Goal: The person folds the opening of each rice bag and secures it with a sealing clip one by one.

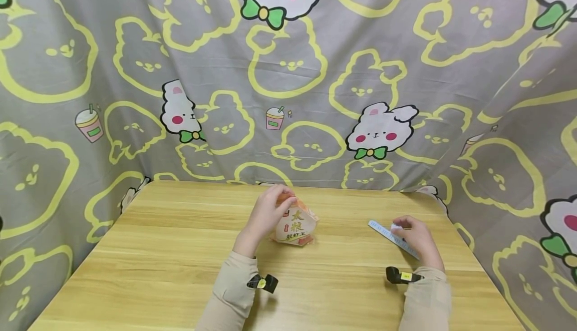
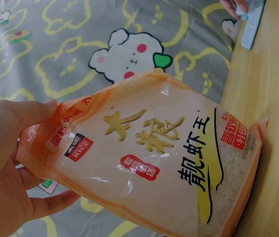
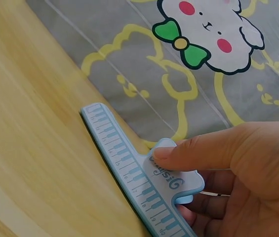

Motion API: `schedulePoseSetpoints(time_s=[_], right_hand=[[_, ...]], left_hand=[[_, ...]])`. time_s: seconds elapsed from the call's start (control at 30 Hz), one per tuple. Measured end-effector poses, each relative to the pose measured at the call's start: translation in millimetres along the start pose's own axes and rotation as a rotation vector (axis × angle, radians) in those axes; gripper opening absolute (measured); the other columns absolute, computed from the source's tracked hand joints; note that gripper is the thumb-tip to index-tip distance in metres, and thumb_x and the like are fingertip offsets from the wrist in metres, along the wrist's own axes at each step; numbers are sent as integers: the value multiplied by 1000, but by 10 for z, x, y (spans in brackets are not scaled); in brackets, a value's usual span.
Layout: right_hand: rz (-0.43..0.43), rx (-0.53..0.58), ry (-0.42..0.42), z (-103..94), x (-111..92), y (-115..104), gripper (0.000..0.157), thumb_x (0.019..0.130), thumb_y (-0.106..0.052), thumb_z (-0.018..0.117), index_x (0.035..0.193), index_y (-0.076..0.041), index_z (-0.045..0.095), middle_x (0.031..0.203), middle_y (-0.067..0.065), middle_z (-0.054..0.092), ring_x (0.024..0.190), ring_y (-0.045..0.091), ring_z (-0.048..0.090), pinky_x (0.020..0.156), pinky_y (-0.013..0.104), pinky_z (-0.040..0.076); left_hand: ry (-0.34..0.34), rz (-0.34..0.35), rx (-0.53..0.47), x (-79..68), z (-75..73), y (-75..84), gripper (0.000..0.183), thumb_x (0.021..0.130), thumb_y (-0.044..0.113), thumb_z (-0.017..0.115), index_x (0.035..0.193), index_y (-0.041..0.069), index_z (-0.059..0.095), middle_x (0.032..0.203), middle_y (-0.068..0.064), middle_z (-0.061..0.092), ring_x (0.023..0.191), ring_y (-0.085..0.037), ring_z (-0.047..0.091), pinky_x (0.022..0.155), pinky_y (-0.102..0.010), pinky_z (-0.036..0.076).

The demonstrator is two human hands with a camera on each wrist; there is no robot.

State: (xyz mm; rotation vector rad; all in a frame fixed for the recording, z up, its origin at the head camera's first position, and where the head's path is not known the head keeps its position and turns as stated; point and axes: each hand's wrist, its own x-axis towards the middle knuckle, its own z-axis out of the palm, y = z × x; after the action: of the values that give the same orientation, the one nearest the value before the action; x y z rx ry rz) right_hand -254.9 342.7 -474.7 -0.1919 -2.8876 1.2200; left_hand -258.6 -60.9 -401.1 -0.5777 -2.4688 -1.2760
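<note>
A bag of rice, orange and cream with Chinese lettering, stands on the table. My left hand grips it by its top corner. In the left wrist view the thumb of that hand presses the orange top of the rice bag, and rice grains show near its lower end. To the right, my right hand pinches a pale blue bag clip by its handle. The clip bears piano keys and ruler numbers in the right wrist view; the thumb of the hand lies on top, fingers beneath.
The wooden table runs back to a grey curtain with yellow outlines and white rabbit faces, which also hangs along both sides. Black straps with yellow labels are on both wrists.
</note>
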Motion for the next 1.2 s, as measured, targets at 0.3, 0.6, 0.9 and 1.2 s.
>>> schedulePoseSetpoints(time_s=[0.3,0.6,0.9,1.2], right_hand=[[-46,13,-27,1,-29,-86,37,94,-17,63,125,4,57,126,26,58,115,41,52,85,43,49],[-49,40,-57,9,-30,-145,41,95,-16,61,129,6,54,130,29,55,117,43,51,89,48,49],[-50,9,-70,21,-29,-207,43,95,-17,62,131,5,54,131,28,55,117,43,52,89,48,49],[-99,-66,-64,7,-14,-280,40,95,-17,62,128,5,57,128,29,58,115,45,54,89,51,49]], left_hand=[[5,9,3,0,4,-11,9,96,26,62,100,18,65,101,2,64,103,-16,64,90,-37,54],[6,10,4,-1,3,-6,9,96,26,62,100,18,65,101,2,64,103,-17,64,90,-37,55],[6,19,11,0,-2,-3,9,96,25,62,99,17,65,100,2,64,102,-17,64,90,-37,55],[6,19,16,-1,-2,-6,9,96,25,62,99,17,65,100,2,64,102,-16,65,90,-37,55]])
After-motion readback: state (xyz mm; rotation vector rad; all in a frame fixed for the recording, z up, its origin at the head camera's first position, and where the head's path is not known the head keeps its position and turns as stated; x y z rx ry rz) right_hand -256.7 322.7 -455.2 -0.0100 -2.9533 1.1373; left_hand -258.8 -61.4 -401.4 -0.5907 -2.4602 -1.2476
